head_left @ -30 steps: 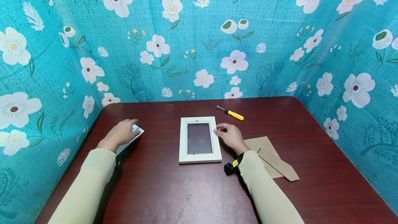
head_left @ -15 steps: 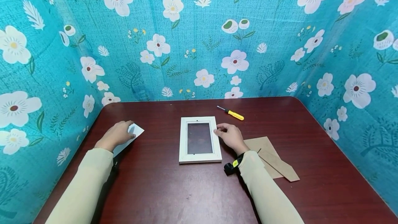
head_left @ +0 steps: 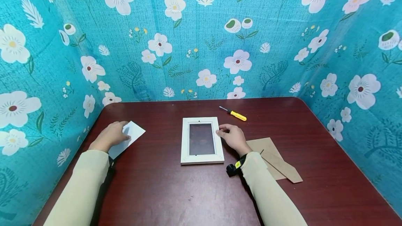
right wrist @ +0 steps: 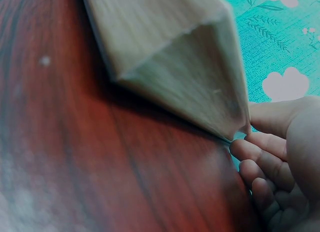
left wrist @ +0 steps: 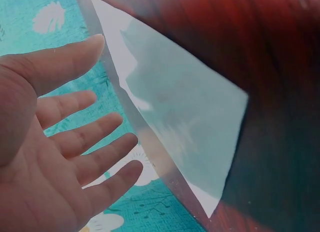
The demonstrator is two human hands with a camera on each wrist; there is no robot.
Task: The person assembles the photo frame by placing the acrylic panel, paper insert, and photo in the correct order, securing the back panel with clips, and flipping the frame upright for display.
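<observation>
The right hand [head_left: 233, 138] pinches the right edge of the picture frame [head_left: 185, 142] on the bench [head_left: 160, 187]. Left of the frame, the left hand [head_left: 108, 136] is empty, fingers loosely extended beside white paper [head_left: 134, 132].

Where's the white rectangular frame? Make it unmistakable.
On the dark reddish-brown table, look mid-table, left of the yellow-handled screwdriver. The white rectangular frame lies there, right hand pinching its right edge. Unlike the plain white sheet at left, its white border surrounds a dark centre.
</observation>
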